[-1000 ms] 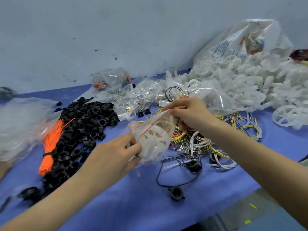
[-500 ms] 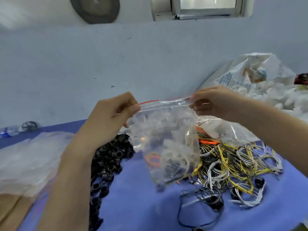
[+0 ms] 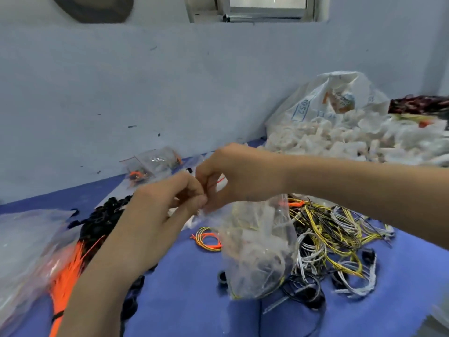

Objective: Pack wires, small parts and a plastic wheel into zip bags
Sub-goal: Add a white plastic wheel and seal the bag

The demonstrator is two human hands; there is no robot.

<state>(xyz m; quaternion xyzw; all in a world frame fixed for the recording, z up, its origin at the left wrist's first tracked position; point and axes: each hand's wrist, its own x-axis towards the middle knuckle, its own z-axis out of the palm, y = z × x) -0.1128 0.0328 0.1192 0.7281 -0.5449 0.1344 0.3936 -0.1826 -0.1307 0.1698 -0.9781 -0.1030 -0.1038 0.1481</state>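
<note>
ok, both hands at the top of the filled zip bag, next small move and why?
Probably finish pinching along the seal. Left hand and right hand meet at the mouth of the zip bag, which hangs full above the blue table; whether the strip is fully closed can't be seen.

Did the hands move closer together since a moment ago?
Yes. The left hand and right hand were apart at the bag's top corners; now they meet at one spot, lower against the wall.
</note>
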